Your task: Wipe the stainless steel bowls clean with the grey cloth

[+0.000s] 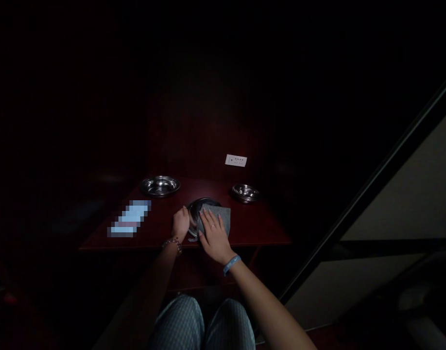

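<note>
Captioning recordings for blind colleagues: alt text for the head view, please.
The right hand lies flat on a grey cloth partly covering a metal dish, whose edge the left hand holds. Two more metal dishes stand behind on the red table.

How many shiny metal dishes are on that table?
3 visible: the back-left dish, the back-right dish, and the front dish, partly under the gray cloth beneath the right hand. Nested ones could be hidden.

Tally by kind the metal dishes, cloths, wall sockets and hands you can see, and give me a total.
Metal dishes: 3 (back left dish, back right dish, front dish)
Cloths: 1 (grey cloth)
Wall sockets: 1 (white socket)
Hands: 2 (left hand, right hand)
Total: 7
</note>
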Tool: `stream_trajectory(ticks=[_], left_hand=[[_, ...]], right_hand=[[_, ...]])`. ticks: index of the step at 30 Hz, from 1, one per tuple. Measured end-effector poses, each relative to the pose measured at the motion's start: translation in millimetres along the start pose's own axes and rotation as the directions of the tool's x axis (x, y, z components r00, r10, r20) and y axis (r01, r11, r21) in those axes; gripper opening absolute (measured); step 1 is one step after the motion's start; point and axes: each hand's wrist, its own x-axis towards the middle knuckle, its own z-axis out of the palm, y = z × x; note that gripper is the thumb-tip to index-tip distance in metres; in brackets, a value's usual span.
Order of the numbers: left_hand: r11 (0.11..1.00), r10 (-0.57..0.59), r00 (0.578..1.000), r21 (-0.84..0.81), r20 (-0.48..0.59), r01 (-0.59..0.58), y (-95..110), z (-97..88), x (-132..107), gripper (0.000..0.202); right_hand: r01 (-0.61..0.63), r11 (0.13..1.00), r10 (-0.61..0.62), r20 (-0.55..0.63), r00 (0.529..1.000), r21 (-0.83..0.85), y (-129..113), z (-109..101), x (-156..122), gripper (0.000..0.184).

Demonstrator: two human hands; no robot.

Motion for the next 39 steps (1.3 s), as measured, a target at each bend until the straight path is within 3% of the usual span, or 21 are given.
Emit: stream_trajectory(ticks=[14, 24, 33, 39], left_hand=[[1.0, -0.003, 1.0, -0.018, 0.008, 0.003, -3, 0.5, 1, 0.041], [0.997, 0.011, 1.0, -0.079, 0.019, -0.01, -6, 6.0, 2, 0.039], [0.999, -0.018, 1.0, -0.039, 0.004, 0.018, 2, 5.7, 1, 0.044], [0.997, -0.04, 0.999, -0.062, 0.008, 0.041, 2, 6.4, 0, 0.044]], right_hand=[[0.044, 0.999, -0.044, 0.002, 0.999, -0.026, -6, 6, 8, 0.064], [0.149, 0.982, -0.145, 0.047, 0.988, -0.118, -8, -2, 19, 0.067], [0.055, 0.998, -0.055, 0.001, 0.998, -0.023, 27, -3, -12, 0.067], [-0.057, 0.982, 0.06, -0.014, 0.998, 0.182, 63, -2, 2, 0.061]])
